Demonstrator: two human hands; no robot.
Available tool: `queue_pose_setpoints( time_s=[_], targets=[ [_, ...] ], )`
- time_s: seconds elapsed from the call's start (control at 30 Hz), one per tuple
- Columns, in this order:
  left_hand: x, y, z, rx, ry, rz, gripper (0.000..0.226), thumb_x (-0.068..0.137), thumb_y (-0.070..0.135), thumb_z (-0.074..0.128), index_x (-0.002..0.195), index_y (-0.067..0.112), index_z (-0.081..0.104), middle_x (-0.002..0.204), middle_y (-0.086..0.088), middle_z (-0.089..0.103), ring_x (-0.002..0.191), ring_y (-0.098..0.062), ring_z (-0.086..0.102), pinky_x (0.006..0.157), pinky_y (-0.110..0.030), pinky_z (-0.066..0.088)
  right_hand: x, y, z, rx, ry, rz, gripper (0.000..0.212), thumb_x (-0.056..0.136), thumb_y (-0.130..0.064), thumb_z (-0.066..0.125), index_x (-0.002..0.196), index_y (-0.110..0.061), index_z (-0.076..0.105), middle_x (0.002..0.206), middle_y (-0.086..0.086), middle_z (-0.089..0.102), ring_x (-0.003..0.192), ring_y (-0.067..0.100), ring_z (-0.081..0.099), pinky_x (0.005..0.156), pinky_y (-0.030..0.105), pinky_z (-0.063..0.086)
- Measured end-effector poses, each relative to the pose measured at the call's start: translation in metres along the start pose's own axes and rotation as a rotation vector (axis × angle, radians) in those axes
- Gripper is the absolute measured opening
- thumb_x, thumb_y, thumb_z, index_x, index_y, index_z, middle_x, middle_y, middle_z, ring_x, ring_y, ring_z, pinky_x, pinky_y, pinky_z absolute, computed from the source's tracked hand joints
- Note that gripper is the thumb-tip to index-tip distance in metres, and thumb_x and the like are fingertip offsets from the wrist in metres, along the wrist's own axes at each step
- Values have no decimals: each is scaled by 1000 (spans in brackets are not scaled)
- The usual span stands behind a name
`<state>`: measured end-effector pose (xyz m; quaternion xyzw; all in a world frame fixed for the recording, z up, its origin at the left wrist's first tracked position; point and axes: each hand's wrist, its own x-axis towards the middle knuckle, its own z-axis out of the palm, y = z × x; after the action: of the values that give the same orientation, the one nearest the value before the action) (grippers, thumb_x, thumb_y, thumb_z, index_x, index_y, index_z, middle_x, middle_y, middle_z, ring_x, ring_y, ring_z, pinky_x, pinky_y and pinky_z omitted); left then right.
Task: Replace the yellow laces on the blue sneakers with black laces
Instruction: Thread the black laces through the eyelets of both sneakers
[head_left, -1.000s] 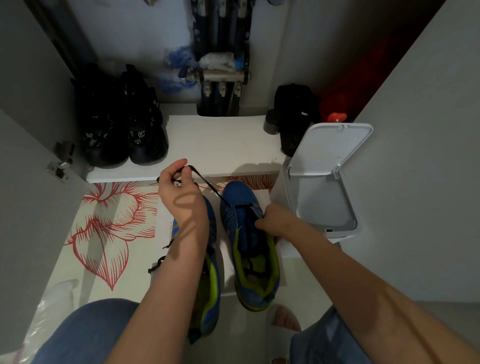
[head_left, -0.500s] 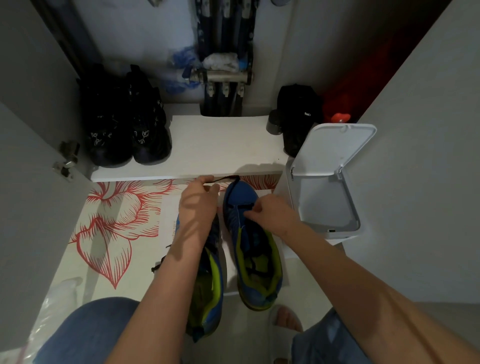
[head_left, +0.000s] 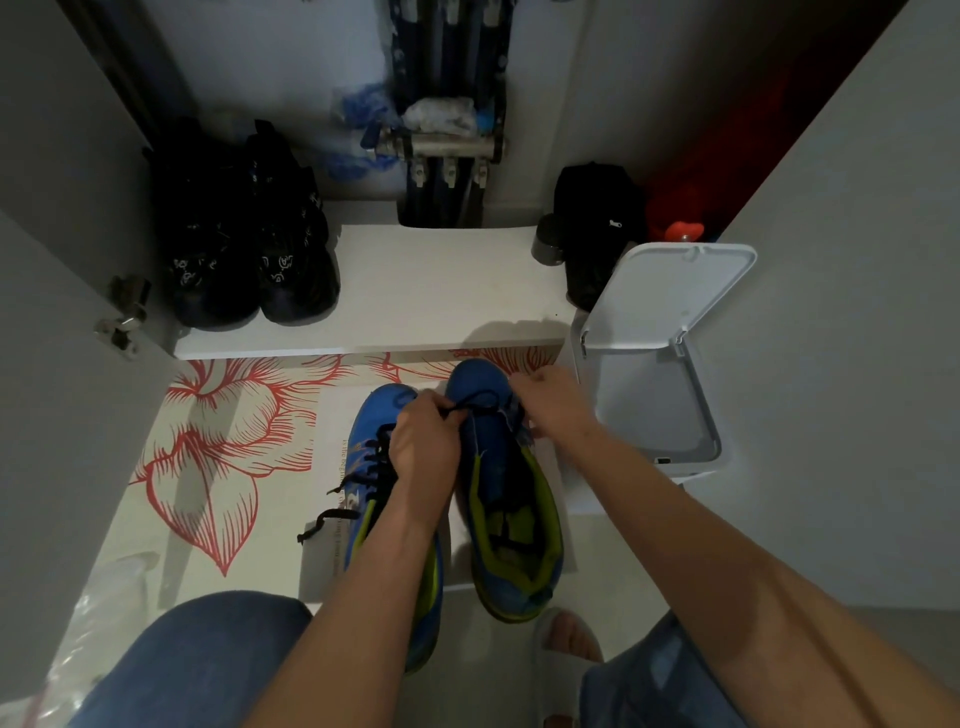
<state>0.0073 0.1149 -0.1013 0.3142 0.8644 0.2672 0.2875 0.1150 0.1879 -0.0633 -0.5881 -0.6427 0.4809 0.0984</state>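
Now, change: left hand (head_left: 421, 441), a second ago drawing the black lace (head_left: 478, 402) out long, has dropped to the toe.
Sneaker in work (head_left: 491, 452): just beside the bin (head_left: 711, 447).
Left hand: pinches the lace.
Right hand (head_left: 550, 405): curled at the bin-side eyelets (what it holds, cannot tell).
Second sneaker (head_left: 374, 415): on the side away from the bin, black-laced.
Judgement: one pass drawn through; next eyelet due.

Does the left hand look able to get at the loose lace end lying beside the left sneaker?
Likely yes: the loose lace end lies close by in the open. But the left hand holds the black lace and must release it first.
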Motion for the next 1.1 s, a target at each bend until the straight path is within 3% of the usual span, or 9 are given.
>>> queue_pose_setpoints(
  time_s=[0.1,0.2,0.33,0.5,0.6,0.7,0.83,0.93,1.1],
  targets=[
    [0,3,2,113,-8,-22,27,98,23,47,114,3,55,105,-14,64,94,-31,63,71,-34,45,5,2,-6,168,67,58,35,96,-12,42,105,20,54,89,33,56,75,34,55,68,45,49],
    [2,3,-1,-23,15,-97,22,98,19,45,108,0,50,94,-15,68,75,-28,68,68,-35,55,4,9,-1,175,79,45,22,95,-15,46,89,5,55,78,21,53,68,31,56,57,39,50],
    [-1,12,-9,-421,43,-256,15,102,19,36,92,7,39,70,-4,57,25,-3,49,27,-14,36,5,12,4,-32,80,-35,27,94,-25,53,108,-3,45,89,7,48,84,19,50,67,32,46],
    [-2,10,-12,-747,-41,-369,35,103,19,31,118,-5,52,55,-3,58,27,2,46,28,-8,32,5,14,4,-123,-5,-42,44,88,-14,61,124,0,39,106,15,53,88,20,51,72,33,48],
    [-3,13,-17,-782,-39,-482,31,103,19,31,93,0,54,24,5,42,17,-2,31,25,-9,22,5,15,3,-217,-42,-39,53,88,-15,62,131,2,36,119,17,49,100,25,54,73,29,45],
    [-7,18,-18,-843,-63,-463,32,104,21,28,84,6,48,32,3,48,18,-3,27,26,-8,18,5,16,3,-314,-49,-52,59,88,-18,61,136,1,32,134,18,43,115,27,50,80,26,42],
    [-12,16,-18,-982,-96,-523,53,105,28,24,73,4,59,28,5,42,19,-2,22,26,-9,14,1,16,2,-333,-31,-56,58,87,-22,63,133,0,36,130,18,47,115,27,50,84,28,43],
    [-15,18,-22,-988,-62,-570,49,105,26,22,64,12,45,23,6,38,17,-2,29,25,-12,22,-3,15,2,-294,-50,-32,47,88,-21,62,126,0,44,121,18,54,109,28,54,85,31,46],
    [-4,21,-35,-1130,174,-601,26,104,23,31,86,10,45,42,-2,45,17,-2,30,26,-8,20,-6,15,5,-332,-27,-45,35,91,-19,57,119,1,50,115,18,58,104,29,57,80,33,47]
  ],
)
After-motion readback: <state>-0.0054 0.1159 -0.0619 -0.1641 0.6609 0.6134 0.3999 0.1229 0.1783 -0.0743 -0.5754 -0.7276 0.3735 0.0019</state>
